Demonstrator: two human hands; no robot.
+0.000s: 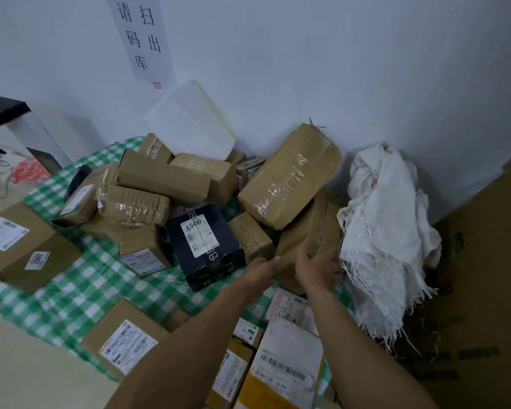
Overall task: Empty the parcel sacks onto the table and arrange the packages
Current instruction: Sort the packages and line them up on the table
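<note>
A heap of taped cardboard packages covers the green checked table (71,293). A black box (207,246) with a white label lies at the heap's front. A large tan box (289,175) leans against the wall. Below it lies a brown paper-wrapped package (310,231). My left hand (260,273) reaches toward that package's left side with fingers extended. My right hand (319,267) is spread open at its front, fingers toward the white woven sack (387,231), which lies crumpled at the table's right end. Neither hand holds anything that I can see.
A white foam box (189,119) leans on the wall behind the heap. Labelled boxes lie near me at the front (124,343) and far left (21,246). Flat cardboard (469,290) stands at the right. A paper sign (142,39) hangs on the wall.
</note>
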